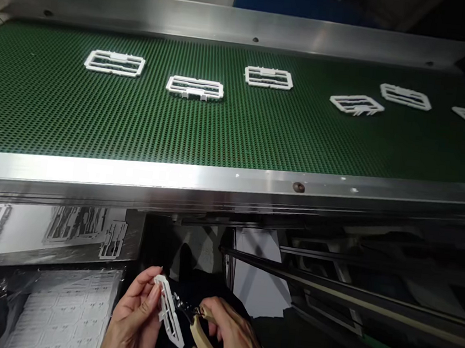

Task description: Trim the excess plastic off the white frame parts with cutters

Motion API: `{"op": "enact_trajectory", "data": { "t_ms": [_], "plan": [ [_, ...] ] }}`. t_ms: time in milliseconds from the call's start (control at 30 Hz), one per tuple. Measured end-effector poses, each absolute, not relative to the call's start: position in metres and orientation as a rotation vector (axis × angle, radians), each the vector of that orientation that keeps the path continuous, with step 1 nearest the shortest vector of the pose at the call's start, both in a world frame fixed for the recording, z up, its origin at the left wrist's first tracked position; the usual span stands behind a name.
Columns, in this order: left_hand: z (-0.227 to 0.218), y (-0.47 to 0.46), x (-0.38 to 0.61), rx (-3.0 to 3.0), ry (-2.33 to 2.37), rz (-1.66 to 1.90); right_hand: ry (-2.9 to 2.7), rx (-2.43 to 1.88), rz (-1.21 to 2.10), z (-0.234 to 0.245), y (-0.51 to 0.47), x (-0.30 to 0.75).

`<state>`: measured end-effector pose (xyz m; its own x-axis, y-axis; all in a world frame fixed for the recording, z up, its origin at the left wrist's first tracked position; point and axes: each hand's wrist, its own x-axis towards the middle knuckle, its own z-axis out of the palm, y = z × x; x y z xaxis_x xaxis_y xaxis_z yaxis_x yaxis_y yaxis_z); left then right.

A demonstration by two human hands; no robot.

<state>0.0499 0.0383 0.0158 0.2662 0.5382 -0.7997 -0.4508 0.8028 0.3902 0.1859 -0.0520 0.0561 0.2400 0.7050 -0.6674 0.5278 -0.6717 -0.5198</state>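
Observation:
At the bottom middle, my left hand [134, 316] pinches a white plastic frame [170, 312] by its upper end, thumb on the near face. The frame has long slots and hangs tilted. My right hand [234, 340] is wrapped round a pair of cutting pliers with cream handles [202, 343]. Their dark metal jaws point left and lie close beside the frame's right edge; I cannot tell whether they touch it. Similar white frames, such as one at the left [115, 63] and one near the middle [268, 78], lie spread along the green conveyor belt [138, 125].
A metal rail [91, 173] edges the conveyor's near side. Lower left, a shelf [28, 259] bears more white frames [114, 240], with a plastic-lined box of packed white parts [64, 308] below. Dark bars [328, 295] and white sheets [261, 276] stand lower right.

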Motion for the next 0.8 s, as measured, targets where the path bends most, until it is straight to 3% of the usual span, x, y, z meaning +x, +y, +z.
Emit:
{"op": "enact_trajectory", "data": {
  "t_ms": [533, 800],
  "plan": [
    [0.018, 0.038, 0.048, 0.112, 1.134, 0.734, -1.227, -2.295, 1.305, 0.055, -0.048, 0.177],
    [0.011, 0.038, 0.044, 0.024, 1.077, 0.716, -0.991, -2.052, 1.504, 0.045, -0.045, 0.176]
  ]
}}
